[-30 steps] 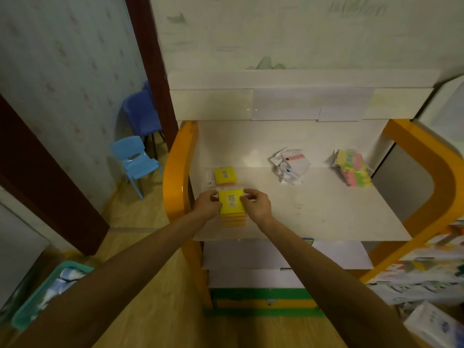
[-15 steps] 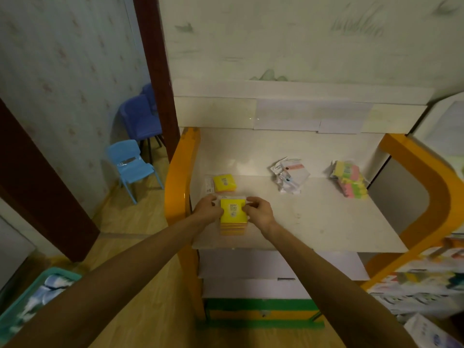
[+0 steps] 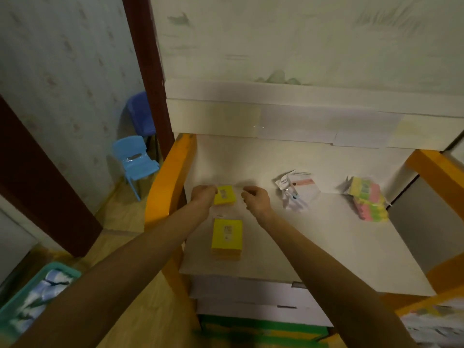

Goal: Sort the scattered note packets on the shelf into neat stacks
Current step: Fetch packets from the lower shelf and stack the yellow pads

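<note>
A yellow note packet (image 3: 225,195) lies at the back left of the white shelf (image 3: 316,244). My left hand (image 3: 203,197) pinches its left edge. My right hand (image 3: 256,200) hovers just right of it with curled fingers, a narrow gap between them. Nearer the front edge stands a neat stack of yellow packets (image 3: 227,238), with no hand on it. A loose heap of white packets (image 3: 297,194) lies at the back middle. A leaning stack of pink, green and yellow packets (image 3: 369,202) sits at the back right.
Orange side frames (image 3: 168,182) (image 3: 438,177) bound the shelf on the left and right. Lower white shelves (image 3: 251,295) lie beneath it. Two blue chairs (image 3: 133,159) stand by the wall on the left, and a teal basket (image 3: 37,295) sits on the floor.
Both hands have let go of the front yellow stack and moved back to the single yellow packet. The stack stays near the front edge.
</note>
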